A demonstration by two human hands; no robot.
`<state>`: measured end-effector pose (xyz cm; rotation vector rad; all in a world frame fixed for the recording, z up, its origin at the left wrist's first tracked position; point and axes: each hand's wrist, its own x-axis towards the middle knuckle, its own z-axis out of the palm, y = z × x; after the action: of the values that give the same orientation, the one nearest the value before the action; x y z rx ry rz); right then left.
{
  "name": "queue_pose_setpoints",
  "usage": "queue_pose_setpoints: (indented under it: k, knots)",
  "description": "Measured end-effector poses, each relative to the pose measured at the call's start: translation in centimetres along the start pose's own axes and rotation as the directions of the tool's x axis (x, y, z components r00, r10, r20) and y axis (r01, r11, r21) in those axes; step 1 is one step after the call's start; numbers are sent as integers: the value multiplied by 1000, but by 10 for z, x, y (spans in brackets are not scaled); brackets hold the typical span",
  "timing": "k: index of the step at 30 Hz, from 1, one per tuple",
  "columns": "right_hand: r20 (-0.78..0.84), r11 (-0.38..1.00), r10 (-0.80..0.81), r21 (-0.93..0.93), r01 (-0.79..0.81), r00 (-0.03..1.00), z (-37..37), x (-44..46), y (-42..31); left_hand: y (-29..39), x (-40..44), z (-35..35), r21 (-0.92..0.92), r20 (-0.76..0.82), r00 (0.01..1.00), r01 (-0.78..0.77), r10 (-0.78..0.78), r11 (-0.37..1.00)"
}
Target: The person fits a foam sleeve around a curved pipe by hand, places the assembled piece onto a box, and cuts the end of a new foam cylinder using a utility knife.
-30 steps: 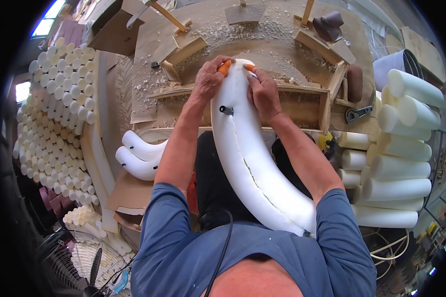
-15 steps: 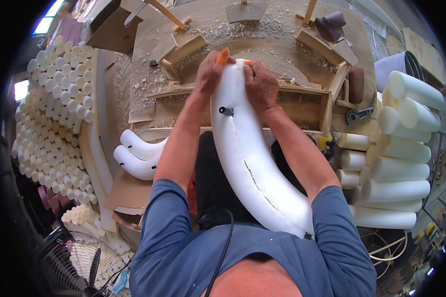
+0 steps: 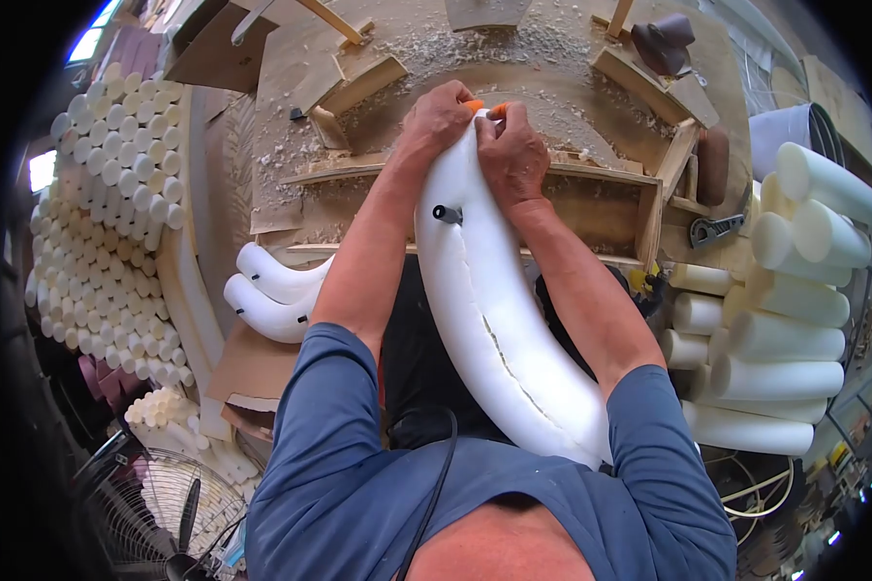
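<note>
A large white curved foam tube (image 3: 513,358) lies over my lap, its far end pointing away from me. A ragged seam runs along its upper face, gaping partway down, and a short black tube (image 3: 447,214) sticks out of it. My left hand (image 3: 443,118) grips the left of the far end, fingers closed. Opposite it, my right hand (image 3: 513,153) pinches the same end from the right. Bright orange covers, apparently on the thumbs, show at both hands; they nearly meet over the tip. The fingertips' exact contact is partly hidden.
Ahead stands a wooden bench (image 3: 291,126) with curved forms and scattered foam crumbs. Smaller curved foam tubes (image 3: 273,308) rest on cardboard at left, beyond them stacked foam rods (image 3: 116,184). Thick foam cylinders (image 3: 780,329) are piled at right. A fan (image 3: 170,508) stands lower left.
My left hand has moved right and forward over the tube's tip, closer to my right hand. The left orange cover now points toward the right one. The tube's far end appears pinched narrower.
</note>
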<state>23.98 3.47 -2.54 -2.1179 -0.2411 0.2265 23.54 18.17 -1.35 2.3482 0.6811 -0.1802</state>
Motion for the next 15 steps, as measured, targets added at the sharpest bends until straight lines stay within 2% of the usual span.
queue_pose_setpoints:
  k: [4, 6, 10, 14, 15]
  knots:
    - [-4, 999, -34, -5, 34, 999, 7, 2, 3, 1, -2, 6, 3, -45, 998, 45, -45, 999]
    - [7, 998, -6, 57, 5, 1000, 5, 2, 3, -9, 6, 9, -60, -43, 999, 14, -16, 998]
    - [44, 966, -20, 259, 8, 999, -11, -17, 2, -14, 13, 7, -65, 21, 1000, 13, -12, 998]
    - [-23, 963, -263, 54, 264, 964, -9, -27, 8, -23, 25, 11, -93, 165, 986, -1, 16, 996]
    - [-22, 962, -270, 41, 270, 963, -8, -27, 8, -25, 27, 10, -108, 206, 978, -7, 29, 994]
